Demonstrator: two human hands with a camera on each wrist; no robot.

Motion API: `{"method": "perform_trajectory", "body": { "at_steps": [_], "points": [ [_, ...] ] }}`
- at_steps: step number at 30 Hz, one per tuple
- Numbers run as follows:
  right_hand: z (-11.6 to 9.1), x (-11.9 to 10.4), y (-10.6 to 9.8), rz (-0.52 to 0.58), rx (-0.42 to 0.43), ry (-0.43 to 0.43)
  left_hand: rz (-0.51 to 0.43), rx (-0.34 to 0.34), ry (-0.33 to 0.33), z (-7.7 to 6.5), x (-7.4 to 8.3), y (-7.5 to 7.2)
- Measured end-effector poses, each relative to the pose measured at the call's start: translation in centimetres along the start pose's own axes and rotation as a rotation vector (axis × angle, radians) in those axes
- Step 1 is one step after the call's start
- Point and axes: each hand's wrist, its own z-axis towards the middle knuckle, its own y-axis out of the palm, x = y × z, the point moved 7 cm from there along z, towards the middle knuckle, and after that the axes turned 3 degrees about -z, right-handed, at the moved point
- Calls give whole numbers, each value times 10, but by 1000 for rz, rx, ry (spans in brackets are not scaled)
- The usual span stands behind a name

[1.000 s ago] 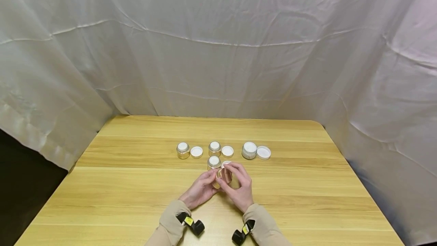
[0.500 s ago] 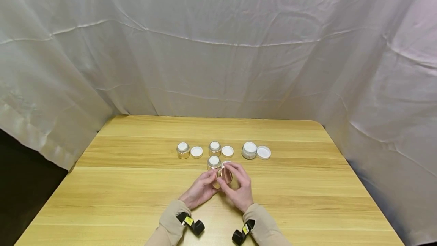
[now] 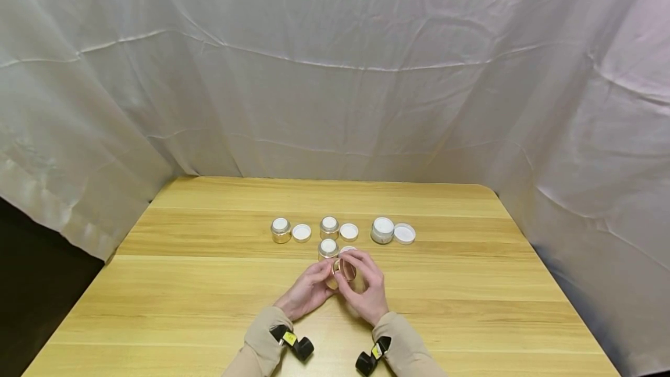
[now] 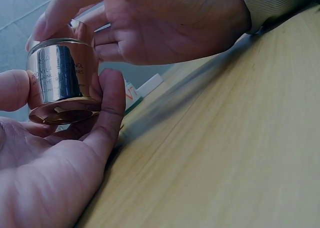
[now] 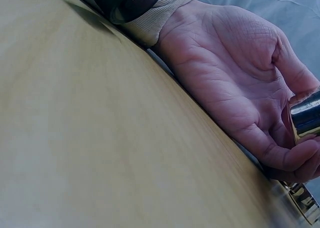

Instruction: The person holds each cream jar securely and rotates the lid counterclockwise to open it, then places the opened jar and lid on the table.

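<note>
In the head view, my left hand (image 3: 307,291) grips a shiny gold cream jar (image 3: 331,283) by its side, a little above the table. Fingers and thumb of my right hand (image 3: 370,295) hold its round copper-coloured lid end (image 3: 349,269), which faces right. The left wrist view shows the jar (image 4: 60,73) between the left thumb and fingers, with printed lettering mentioning eye cream. There the right hand (image 4: 165,23) reaches over its top. Whether the lid is loose cannot be seen. The right wrist view shows the left hand (image 5: 225,73) and part of the jar (image 5: 307,115).
Just beyond the hands stands an uncapped gold jar (image 3: 328,249), a lid (image 3: 348,249) partly hidden beside it. Farther back are two gold jars (image 3: 281,230) and a silvery jar (image 3: 382,231), with white inner covers and lids (image 3: 300,233) alongside. Grey curtains (image 3: 335,103) surround the table.
The right hand's fingers have shifted slightly leftward around the lid end. The left hand and the jar stay in place, and the other jars have not moved.
</note>
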Motion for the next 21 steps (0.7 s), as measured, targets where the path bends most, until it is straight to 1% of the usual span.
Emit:
{"method": "perform_trajectory", "body": {
  "at_steps": [4,8,14,21],
  "points": [
    [-1,2,0,-14,-8,20,0,0,-8,0,0,1],
    [-1,4,-1,-32,14,33,9,-9,-6,0,1,1],
    [-1,5,-2,-23,35,22,27,-16,1,-1,1,1],
    [-1,2,-1,8,16,11,9,-7,-1,0,0,0]
  ]
}}
